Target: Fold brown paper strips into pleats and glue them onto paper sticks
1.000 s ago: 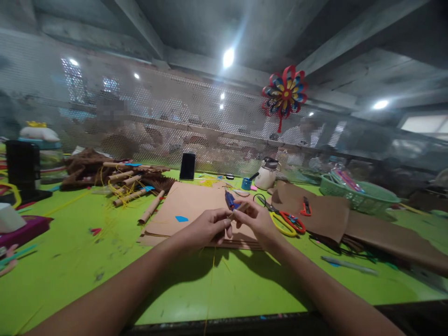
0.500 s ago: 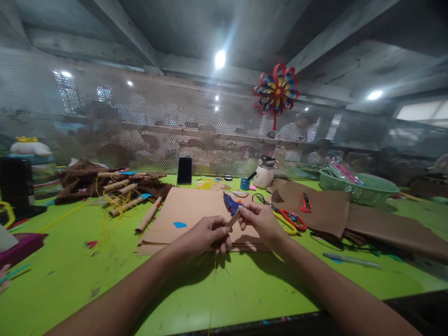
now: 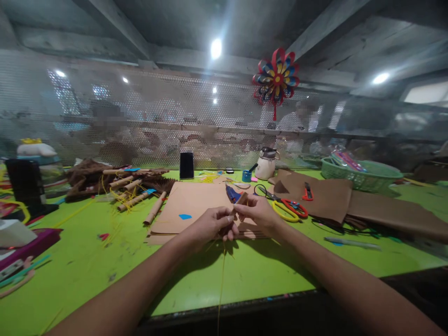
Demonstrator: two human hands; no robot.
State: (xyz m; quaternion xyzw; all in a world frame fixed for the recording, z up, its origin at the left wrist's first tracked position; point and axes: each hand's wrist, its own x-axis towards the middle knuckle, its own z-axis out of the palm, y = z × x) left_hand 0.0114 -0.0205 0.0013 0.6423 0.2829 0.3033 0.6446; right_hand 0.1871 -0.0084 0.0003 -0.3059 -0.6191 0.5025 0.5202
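Observation:
My left hand [image 3: 216,224] and my right hand [image 3: 257,212] meet over the near edge of a stack of tan paper sheets [image 3: 196,196]. Between their fingers is a small brown paper piece [image 3: 241,201], tilted up to the right; both hands are closed on it. Whether it is rolled or folded is partly hidden. Yellow string [image 3: 222,270] hangs below my left fingers toward the table edge. Just beyond the hands lies a blue glue gun [image 3: 232,193]. A blue paper scrap [image 3: 185,216] rests on the sheets.
Yellow-handled scissors [image 3: 285,212], red-handled scissors [image 3: 296,208] and brown paper [image 3: 315,198] lie right. Paper tubes [image 3: 135,201] with yellow string are piled left. A phone [image 3: 186,165], a jug [image 3: 266,165] and a green basket [image 3: 371,177] stand farther back.
The view has shifted slightly. The brown paper piece stands more upright, and my right fingers have moved down it, closer to my left hand.

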